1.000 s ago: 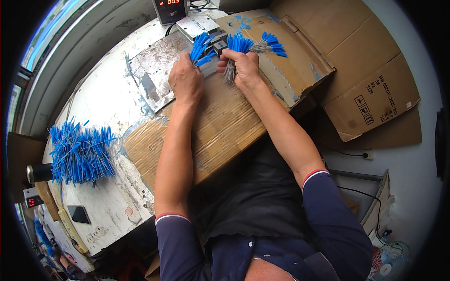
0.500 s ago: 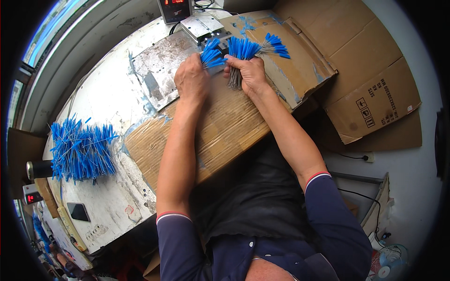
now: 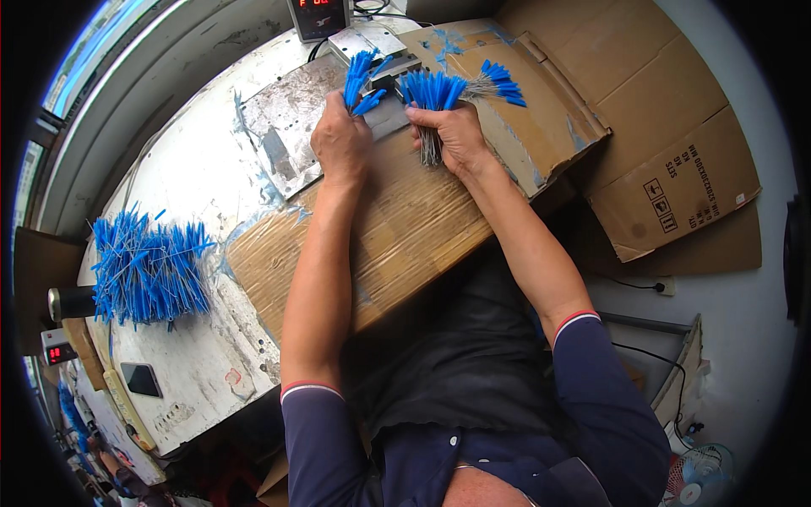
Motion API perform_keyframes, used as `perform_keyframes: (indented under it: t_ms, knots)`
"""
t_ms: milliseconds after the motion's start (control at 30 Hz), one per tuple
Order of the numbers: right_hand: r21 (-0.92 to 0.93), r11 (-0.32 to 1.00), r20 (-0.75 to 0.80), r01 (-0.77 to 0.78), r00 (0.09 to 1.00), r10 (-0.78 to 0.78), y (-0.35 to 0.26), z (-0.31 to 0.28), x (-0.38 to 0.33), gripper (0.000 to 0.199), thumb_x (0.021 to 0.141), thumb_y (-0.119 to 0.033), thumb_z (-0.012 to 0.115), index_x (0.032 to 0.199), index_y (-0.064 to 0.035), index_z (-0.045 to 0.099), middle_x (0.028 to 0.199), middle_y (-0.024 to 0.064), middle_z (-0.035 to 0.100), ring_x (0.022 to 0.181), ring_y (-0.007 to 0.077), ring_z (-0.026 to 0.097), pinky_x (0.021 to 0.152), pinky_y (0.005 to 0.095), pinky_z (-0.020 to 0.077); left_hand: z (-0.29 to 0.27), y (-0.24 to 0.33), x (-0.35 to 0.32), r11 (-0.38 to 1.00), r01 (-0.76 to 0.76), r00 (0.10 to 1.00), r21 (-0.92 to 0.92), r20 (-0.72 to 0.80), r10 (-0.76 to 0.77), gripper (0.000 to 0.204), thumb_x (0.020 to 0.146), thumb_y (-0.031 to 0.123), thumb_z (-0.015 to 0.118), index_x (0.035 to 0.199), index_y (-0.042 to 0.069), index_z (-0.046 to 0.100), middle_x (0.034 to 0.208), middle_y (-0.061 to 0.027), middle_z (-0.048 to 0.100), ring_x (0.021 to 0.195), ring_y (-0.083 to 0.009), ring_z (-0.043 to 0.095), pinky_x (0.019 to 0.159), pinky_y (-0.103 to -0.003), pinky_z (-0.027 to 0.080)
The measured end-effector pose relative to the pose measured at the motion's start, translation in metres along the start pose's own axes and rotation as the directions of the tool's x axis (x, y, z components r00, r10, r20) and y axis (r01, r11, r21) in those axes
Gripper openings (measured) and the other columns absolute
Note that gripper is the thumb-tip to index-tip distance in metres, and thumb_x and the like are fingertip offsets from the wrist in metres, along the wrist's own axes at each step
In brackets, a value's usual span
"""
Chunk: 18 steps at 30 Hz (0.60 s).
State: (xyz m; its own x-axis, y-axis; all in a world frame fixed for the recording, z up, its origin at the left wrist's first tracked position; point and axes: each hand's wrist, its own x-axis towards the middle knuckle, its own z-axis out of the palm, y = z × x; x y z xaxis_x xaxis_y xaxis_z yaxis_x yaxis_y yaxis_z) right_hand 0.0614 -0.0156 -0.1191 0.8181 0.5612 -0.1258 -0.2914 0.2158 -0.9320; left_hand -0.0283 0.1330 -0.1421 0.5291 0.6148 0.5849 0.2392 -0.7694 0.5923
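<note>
Left hand (image 3: 340, 142): fingers clenched around a small bunch of blue-tipped wires (image 3: 359, 78), the blue ends fanning upward above the knuckles. Right hand (image 3: 456, 135): fingers clenched around a larger bundle of blue-tipped wires (image 3: 431, 91); blue sleeves stand above the fist, bare grey strands hang below it. Both bundles are held at the far edge of the tabletop (image 3: 194, 182), just beside a small grey metal device (image 3: 384, 51). A third bunch (image 3: 494, 82) lies on the flattened cardboard (image 3: 422, 220), just right of the right hand. A large heap of the same blue wires (image 3: 148, 270) sits well apart at the tabletop's left end. A red-digit display (image 3: 317, 13) stands behind the device.
</note>
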Motion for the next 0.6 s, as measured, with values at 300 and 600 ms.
perform_keyframes:
  t_ms: [300,600]
  knots:
    - [-0.051,0.992,0.178,-0.113,0.977,0.12,-0.01,0.012,-0.013,0.01,0.085,-0.004,0.075,0.091,-0.002,0.068,0.072,0.0054,0.066,0.056,0.0121,0.063,0.043,0.0244,0.0512,-0.003,0.011,0.004,0.737,0.275,0.961,-0.617,0.197,-0.194,0.018,0.102,0.022,0.059,0.101,0.005,0.065,0.077,-0.0047,0.07,0.061,-0.0084,0.059,0.058,-0.028,0.048]
    - [-0.031,0.998,0.132,-0.05,0.99,0.053,-0.002,0.011,-0.012,0.011,0.083,-0.003,0.074,0.088,0.0003,0.066,0.07,0.0063,0.066,0.053,0.0134,0.064,0.042,0.0262,0.0528,0.003,0.011,-0.001,0.871,0.038,0.999,-0.489,0.015,-0.035,0.015,0.101,0.021,0.061,0.102,0.007,0.063,0.078,-0.0081,0.071,0.066,-0.0216,0.068,0.063,-0.035,0.052]
